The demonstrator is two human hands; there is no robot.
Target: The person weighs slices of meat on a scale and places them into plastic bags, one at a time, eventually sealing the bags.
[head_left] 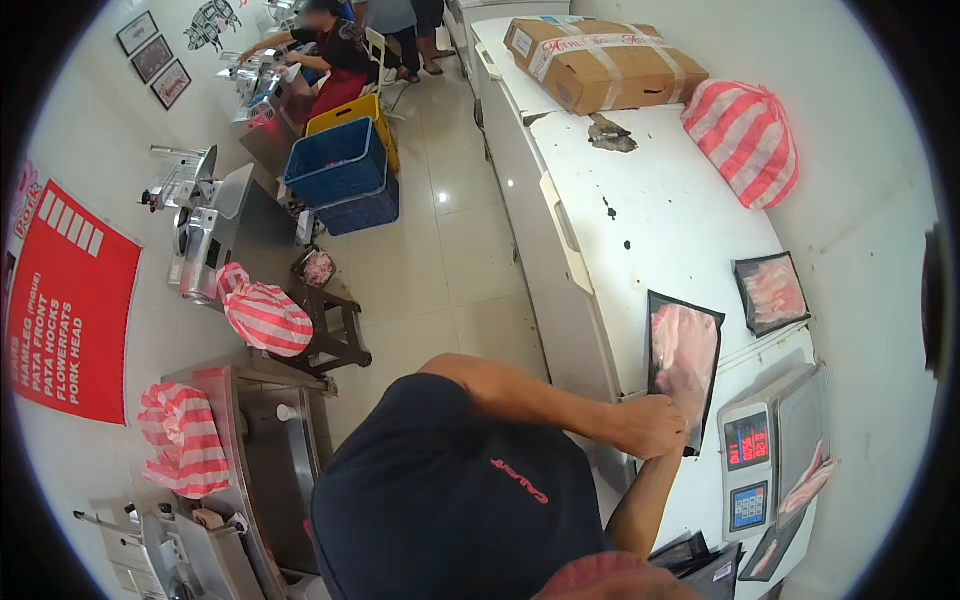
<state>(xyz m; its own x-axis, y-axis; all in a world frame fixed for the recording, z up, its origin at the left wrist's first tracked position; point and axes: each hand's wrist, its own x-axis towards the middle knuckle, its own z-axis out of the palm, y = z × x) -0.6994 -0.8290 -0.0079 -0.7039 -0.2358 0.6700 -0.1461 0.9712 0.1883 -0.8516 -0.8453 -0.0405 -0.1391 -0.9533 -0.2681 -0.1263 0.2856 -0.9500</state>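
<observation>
My left hand (651,426) has its fingers curled closed at the lower end of a black-edged clear plastic meat pack (684,337). The pack holds pale pink sliced meat and lies on a white chest freezer (600,285). My right hand (681,394) is at the same pack's lower part, mostly hidden behind my left hand; whether it is inside the plastic or on top cannot be told. A digital weighing scale (746,450) with a lit red display stands close by, with strips of meat (808,481) at its pan's edge.
Another meat pack (772,294) lies near the wall. Black bags (701,566) are at the bottom. A cardboard box (604,64) and a striped plastic bag (742,142) occupy the freezer's far end. Across the aisle are a meat slicer (199,247), blue crates (337,169) and a seated person (330,64).
</observation>
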